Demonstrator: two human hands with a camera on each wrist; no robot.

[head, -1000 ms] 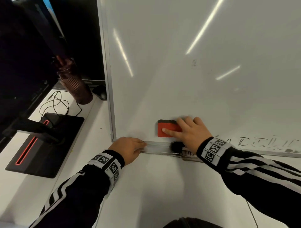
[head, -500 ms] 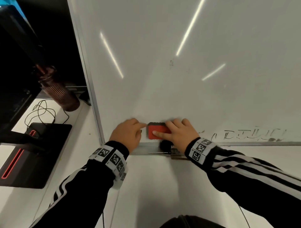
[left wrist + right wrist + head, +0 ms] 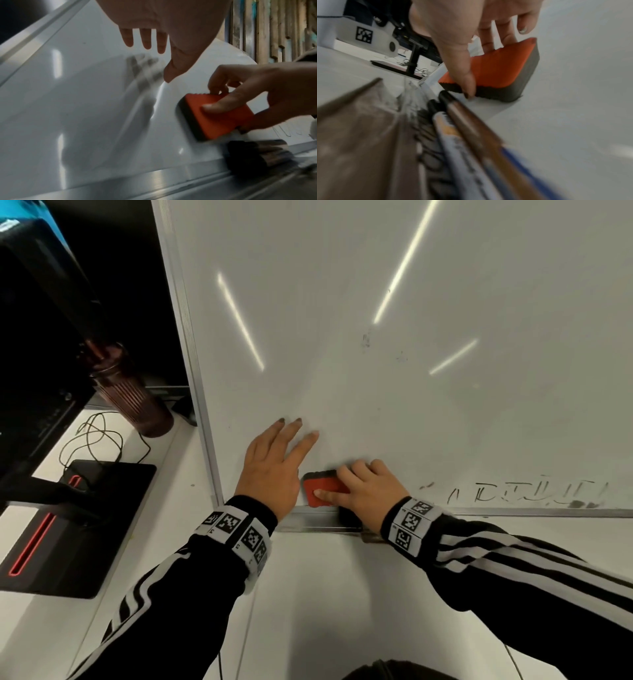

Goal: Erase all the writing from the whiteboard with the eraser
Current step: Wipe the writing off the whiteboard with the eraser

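A red eraser point(image 3: 323, 487) with a dark felt base lies flat against the whiteboard point(image 3: 376, 371) near its bottom left corner. My right hand point(image 3: 363, 489) grips the eraser point(image 3: 217, 116) with thumb below and fingers above; the eraser point(image 3: 498, 67) shows the same grip in the right wrist view. My left hand point(image 3: 277, 463) is spread with straight fingers over the board just left of the eraser; the left hand point(image 3: 154, 33) hovers near the surface, holding nothing. Faint half-erased writing point(image 3: 520, 494) runs along the board's bottom edge to the right.
The metal tray point(image 3: 318, 522) under the board holds markers point(image 3: 471, 128) and a dark object point(image 3: 254, 154). Left of the board are a dark ribbed tumbler point(image 3: 133, 405), cables point(image 3: 96, 440), a black monitor base point(image 3: 68, 525) and a white desk.
My left hand rose from the tray ledge onto the board and spread its fingers beside the eraser. The right hand stayed on the eraser at the bottom left corner.
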